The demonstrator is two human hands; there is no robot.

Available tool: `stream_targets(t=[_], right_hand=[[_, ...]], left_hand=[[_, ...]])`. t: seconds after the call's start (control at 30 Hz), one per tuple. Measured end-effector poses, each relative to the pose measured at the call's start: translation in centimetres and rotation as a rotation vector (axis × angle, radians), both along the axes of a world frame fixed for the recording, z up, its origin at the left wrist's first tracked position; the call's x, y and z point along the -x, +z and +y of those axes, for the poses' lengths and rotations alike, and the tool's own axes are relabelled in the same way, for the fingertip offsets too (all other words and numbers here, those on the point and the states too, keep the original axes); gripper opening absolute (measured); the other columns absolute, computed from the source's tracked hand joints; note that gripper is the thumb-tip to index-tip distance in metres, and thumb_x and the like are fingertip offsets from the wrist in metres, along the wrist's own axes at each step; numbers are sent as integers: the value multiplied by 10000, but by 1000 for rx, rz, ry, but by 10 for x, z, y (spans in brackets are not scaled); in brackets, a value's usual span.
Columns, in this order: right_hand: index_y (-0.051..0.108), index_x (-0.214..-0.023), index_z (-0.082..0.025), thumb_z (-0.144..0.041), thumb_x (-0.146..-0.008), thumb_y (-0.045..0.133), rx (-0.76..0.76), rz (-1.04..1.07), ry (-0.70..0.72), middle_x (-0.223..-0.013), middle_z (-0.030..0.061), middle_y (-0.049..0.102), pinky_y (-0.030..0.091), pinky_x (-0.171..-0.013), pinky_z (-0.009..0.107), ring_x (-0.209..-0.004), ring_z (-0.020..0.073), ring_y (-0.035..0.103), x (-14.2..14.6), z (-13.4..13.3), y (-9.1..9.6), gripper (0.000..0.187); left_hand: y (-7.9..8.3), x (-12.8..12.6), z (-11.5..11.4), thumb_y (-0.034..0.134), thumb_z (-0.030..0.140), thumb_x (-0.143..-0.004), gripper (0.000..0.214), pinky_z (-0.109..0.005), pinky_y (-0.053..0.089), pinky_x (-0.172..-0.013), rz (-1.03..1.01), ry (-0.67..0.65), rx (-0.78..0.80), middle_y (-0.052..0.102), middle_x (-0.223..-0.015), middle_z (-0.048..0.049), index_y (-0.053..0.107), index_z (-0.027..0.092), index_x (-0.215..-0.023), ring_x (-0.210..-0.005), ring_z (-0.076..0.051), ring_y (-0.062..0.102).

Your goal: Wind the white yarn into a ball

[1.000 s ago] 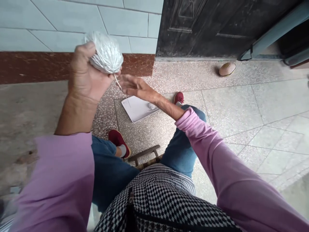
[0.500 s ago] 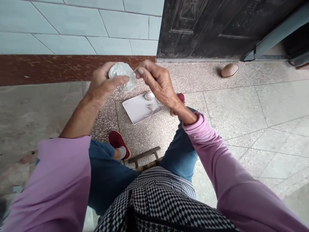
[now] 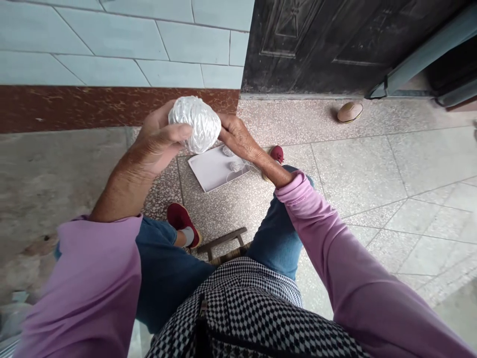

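A ball of shiny white yarn [image 3: 197,122] is held up in front of me in my left hand [image 3: 154,136]. My left thumb presses on its near face, and the other fingers are behind it. My right hand [image 3: 240,139] is at the ball's right side, fingers closed together with their tips hidden behind it. What those fingertips grip cannot be made out. Below, a shallow white tray [image 3: 206,171] lies on the floor with two small white balls in it, the nearer ball [image 3: 236,166] beside a loose thin strand.
A wooden stool's edge [image 3: 223,240] shows between my legs. My red shoes [image 3: 181,221] flank the tray. Ahead stand a tiled wall [image 3: 112,35] and a dark door [image 3: 294,49]. A rounded tan object [image 3: 350,112] lies on the floor near the door.
The yarn ball has turned in my left hand and shows more of its wound side. My right hand has gone from a pinch at its near side to behind its right edge.
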State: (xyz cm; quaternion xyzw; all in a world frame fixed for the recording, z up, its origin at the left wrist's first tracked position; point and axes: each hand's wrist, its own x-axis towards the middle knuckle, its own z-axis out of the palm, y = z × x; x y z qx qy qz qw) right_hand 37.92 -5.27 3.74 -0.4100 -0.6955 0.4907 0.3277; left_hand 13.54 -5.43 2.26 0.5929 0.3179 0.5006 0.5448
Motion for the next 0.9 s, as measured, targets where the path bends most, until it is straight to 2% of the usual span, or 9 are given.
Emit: stream_targets(t=[0.13,0.23,0.37,0.5,0.57,0.67,0.73,0.8,0.9], right_hand=[[598,-876,-307,-487,-1343,759,-60,-138,73,-972,41,760,640,-1138,403,-1058,278,755,13,-19,4,525],[610,-888,-296,-461,-1350,794,-12,-144,191,-919,18,724,657,-1054,391,-945,263,738,18,-41,13,524],[699,-1006,-284,-631,-1402,736,-23,-93,322,-952,15,746,683,-1024,387,-962,257,742,14,-53,19,528],[731,-1083,-249,-694,-1471,573,-216,-62,256,-1074,54,759,690,-1107,412,-1082,262,766,-5,-37,12,611],[719,-1075,-255,-629,-1480,606,-274,-80,148,-1083,49,759,691,-1109,396,-1097,260,762,-17,-25,9,563],[691,-1051,-259,-412,-1475,649,-335,-113,14,-1067,33,749,681,-1079,376,-1056,245,730,-31,-12,9,453],[671,-1028,-266,-321,-1475,601,-334,-131,-42,-1063,29,734,666,-1075,369,-1038,235,706,-34,-9,11,456],[645,-992,-285,-357,-1483,564,-286,-144,-62,-1068,34,731,654,-1111,367,-1061,238,702,-29,-10,13,503],[594,-913,-326,-565,-1426,641,-172,-128,-28,-1045,56,754,648,-1153,405,-1110,275,715,-11,-15,11,568]], left_hand=[[-24,13,28,1174,881,-535,1010,-762,764,-1146,-116,164,-29,722,-1183,-165,699,256,-1170,-1392,-516,792],[-43,20,46,1137,928,-452,1091,-610,767,-974,-123,401,-45,728,-1187,-130,663,283,-1194,-1150,-389,784],[-48,32,44,1198,711,-465,1003,-540,712,-979,55,544,-45,716,-1111,-106,697,231,-1189,-1015,-306,713],[-25,44,16,1169,640,-591,846,-697,717,-1179,483,360,19,813,-1117,-119,846,165,-1213,-1113,-399,789],[-13,44,2,1131,625,-610,729,-756,724,-1209,577,196,40,861,-1095,-79,922,272,-1212,-1183,-461,811],[-2,34,-11,1054,594,-638,614,-827,752,-1200,461,-144,25,863,-1003,-24,944,544,-1240,-1416,-534,786],[0,23,-15,1030,588,-614,680,-888,737,-1219,300,-333,13,865,-988,-36,932,629,-1285,-1575,-566,727],[1,16,-19,1035,628,-623,759,-917,712,-1268,191,-384,43,897,-1060,-65,946,600,-1376,-1662,-587,696],[2,13,-23,1081,755,-714,904,-866,703,-1333,146,-252,117,930,-1256,-117,924,467,-1556,-1701,-582,712]])
